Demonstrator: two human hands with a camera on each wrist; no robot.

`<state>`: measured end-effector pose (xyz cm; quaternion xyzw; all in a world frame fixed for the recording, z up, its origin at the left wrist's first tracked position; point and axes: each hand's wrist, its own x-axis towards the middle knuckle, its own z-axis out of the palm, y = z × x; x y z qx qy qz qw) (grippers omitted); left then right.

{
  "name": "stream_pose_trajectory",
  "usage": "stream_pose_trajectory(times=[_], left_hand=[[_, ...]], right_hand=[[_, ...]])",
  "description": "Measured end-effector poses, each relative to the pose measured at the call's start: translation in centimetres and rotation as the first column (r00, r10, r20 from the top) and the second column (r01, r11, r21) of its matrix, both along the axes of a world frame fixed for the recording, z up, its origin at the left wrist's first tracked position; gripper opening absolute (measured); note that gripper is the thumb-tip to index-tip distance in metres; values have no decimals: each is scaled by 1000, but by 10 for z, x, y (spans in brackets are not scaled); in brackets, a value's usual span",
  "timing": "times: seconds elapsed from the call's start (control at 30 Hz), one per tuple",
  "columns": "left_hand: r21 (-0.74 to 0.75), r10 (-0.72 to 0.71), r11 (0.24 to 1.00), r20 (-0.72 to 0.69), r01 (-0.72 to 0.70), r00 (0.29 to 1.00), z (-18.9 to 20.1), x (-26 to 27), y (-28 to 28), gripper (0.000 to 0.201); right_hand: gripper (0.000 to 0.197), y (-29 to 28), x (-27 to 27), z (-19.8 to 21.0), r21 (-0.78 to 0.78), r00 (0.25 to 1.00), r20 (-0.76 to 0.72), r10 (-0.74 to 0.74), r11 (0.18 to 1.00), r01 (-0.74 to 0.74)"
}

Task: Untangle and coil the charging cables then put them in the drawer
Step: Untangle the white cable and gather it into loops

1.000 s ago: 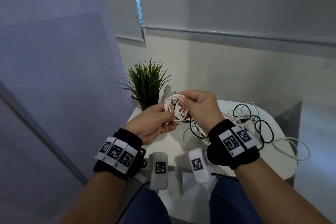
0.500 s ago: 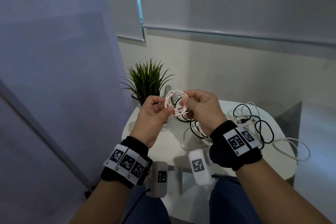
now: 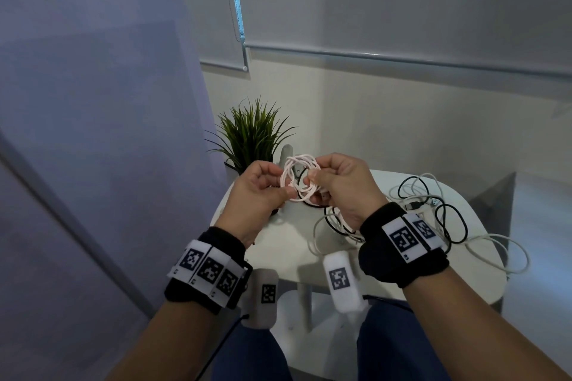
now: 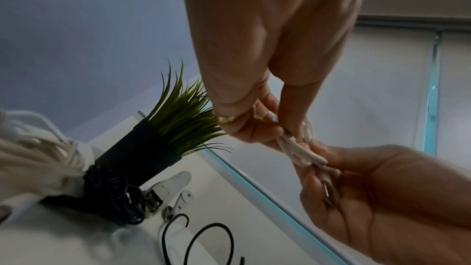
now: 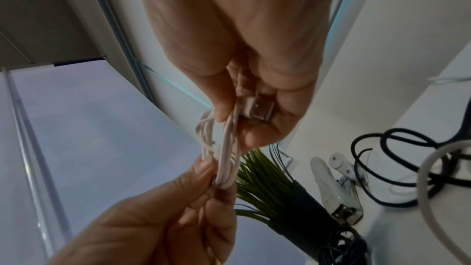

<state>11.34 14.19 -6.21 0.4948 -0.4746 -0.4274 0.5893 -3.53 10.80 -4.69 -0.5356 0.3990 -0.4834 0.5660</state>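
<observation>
White round table (image 3: 288, 244) low in the head view, backed up to a pale wall under roller blinds. On its right half, a loose tangle of black and white cables (image 3: 433, 219) – well apart from the hands, one white loop hanging past the edge. Potted green plant (image 3: 252, 136) at the far left corner, a small white clip-like gadget (image 4: 173, 186) beside the pot; hard to say what exactly. Held up over the table between both hands: white charging cable (image 3: 298, 178), wound into a small coil. Left hand (image 3: 258, 195) pinching the coil's lower left side with thumb and fingertips. Right hand (image 3: 343, 185) pinching the right side – fingers curled, USB plug (image 5: 257, 109) tucked against them.
</observation>
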Motion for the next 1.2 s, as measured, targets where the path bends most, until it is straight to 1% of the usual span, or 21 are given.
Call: stream_pose_trajectory(times=[0.07,0.17,0.23,0.33,0.47,0.53,0.6,0.7,0.8,0.87,0.93,1.0,1.03,1.1,1.13,1.2], left_hand=[[-6,22,1000,-40,-22,999,-1,-4,-1,29],[-6,60,998,-163,-62,985,-3,-10,-2,31],[-15,88,996,-187,-93,978,-5,-14,-4,32],[-19,121,992,-111,-123,986,-3,-17,-7,27],[-6,127,992,-20,-128,992,-2,-14,-9,23],[9,126,992,7,-126,992,-3,-12,-10,21],[25,156,987,30,-156,987,-5,-13,-11,17],[61,206,976,35,-207,978,-8,-14,-11,17],[106,199,975,-5,-198,980,-9,-16,-8,16],[116,188,976,-40,-182,981,-9,-18,-8,14],[136,167,979,-111,-151,980,-9,-17,-8,16],[159,92,986,-246,-54,965,-9,-12,-8,19],[162,41,987,-322,12,946,-9,-9,-8,18],[157,-42,980,-440,123,897,-8,-2,-6,8],[149,-72,976,-476,161,877,-8,1,-6,10],[136,-119,968,-499,213,858,-9,5,-6,28]], right_hand=[[16,0,0,3,-7,999,-35,20,1000,-21],[13,-1,1,6,-37,996,-84,25,999,-29],[12,-1,2,5,-54,996,-88,19,998,-23],[11,-1,4,1,-84,996,-90,-2,996,-5],[19,-4,5,-3,-91,997,-53,-57,994,52],[22,-4,6,-4,-107,995,-50,-81,991,75],[22,-3,8,-4,-125,995,-43,-93,988,87],[18,-4,10,-5,-148,995,-38,-90,985,84],[14,-6,10,-7,-182,992,-73,-100,980,85],[11,-6,10,-7,-191,991,-94,-95,979,75],[11,-6,10,-7,-196,991,-106,-76,979,54],[16,-5,9,-7,-183,993,-99,-66,982,47],[19,-5,7,-6,-170,994,-85,-66,984,51],[22,-6,3,-5,-148,996,-53,-68,987,59],[23,-6,1,-4,-141,997,-39,-69,988,63],[24,-7,0,-2,-124,997,-14,-73,990,71]])
